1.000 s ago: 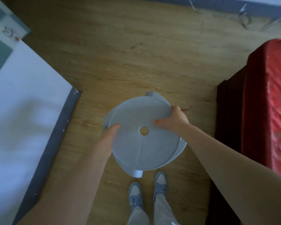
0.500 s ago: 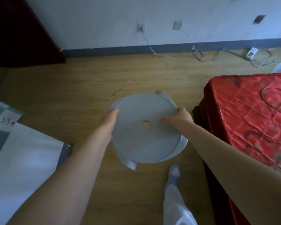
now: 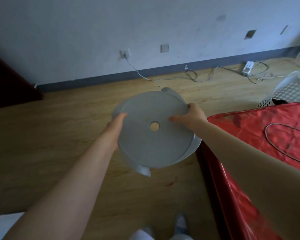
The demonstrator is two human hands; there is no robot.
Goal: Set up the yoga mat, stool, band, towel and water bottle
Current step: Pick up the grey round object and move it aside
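A round grey plastic stool [image 3: 145, 144] with a small hole in the middle of its seat hangs above the wooden floor, seen from the top. My left hand [image 3: 115, 126] grips the seat's left rim. My right hand [image 3: 191, 116] grips the right rim, thumb on the seat and fingers curled under the edge. Two of the stool's legs show below the seat. The mat, band, towel and water bottle are not in view.
A red quilted bed [image 3: 260, 135] with a thin hoop lying on it fills the right side. A white perforated basket [image 3: 291, 90] stands behind it. Cables [image 3: 206, 77] and a power strip [image 3: 248, 67] lie along the far wall. A dark cabinet [image 3: 9, 84] stands at the left. My feet are at the bottom.
My view has lifted from the floor toward the wall. The stool has stayed held in both hands and moved forward alongside the bed. The white sheet at the left has nearly left the view.
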